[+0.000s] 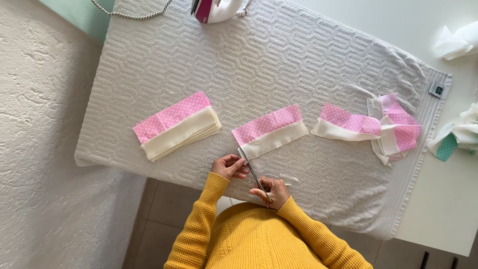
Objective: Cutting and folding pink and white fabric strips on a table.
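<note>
On the white textured towel (279, 65) that covers the surface, the middle fabric piece (271, 132) lies flat: a strip of pink cloth with small white dots along its far edge, joined to a plain cream strip along its near edge, the whole set at a slight slant. The left hand (230, 166) rests just at its near left corner, fingers curled together, pinching what seems to be the cream edge there. The right hand (270, 192) has its grip closed around the handles of a pair of scissors (253, 172), whose slim metal blades reach up to that same corner; whether the blades are parted is too small to tell. To the left lies a neat stack of pink-and-cream pieces (177, 125), well apart from the hands, and to the right a loose chain of the same pieces (371, 127), some folded over one another. An iron (216, 9) with a pink body stands at the towel's far edge. Both arms wear mustard-yellow knit sleeves (206, 219).
</note>
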